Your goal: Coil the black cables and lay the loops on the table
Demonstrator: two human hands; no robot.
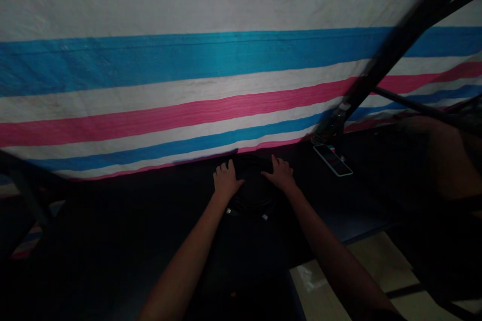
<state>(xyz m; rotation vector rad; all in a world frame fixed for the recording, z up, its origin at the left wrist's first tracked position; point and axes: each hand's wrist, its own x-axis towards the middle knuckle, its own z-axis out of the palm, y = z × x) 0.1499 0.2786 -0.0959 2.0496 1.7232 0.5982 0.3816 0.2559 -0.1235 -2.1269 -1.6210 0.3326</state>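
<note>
A striped woven tarpaulin (188, 70) in bands of pink, white and blue fills the upper part of the view, hanging as a backdrop behind a dark surface (113, 220). A black metal pole (395, 45) slants across the right side, with a thinner bar (414, 105) branching off it. A phone (333, 160) lies face up near the pole's foot. Pale floor tiles (376, 266) show at lower right. The light is dim, leaving the foreground mostly in shadow.

Striped tarpaulin (188, 60), phone (333, 160), dark pole (399, 40)
</note>
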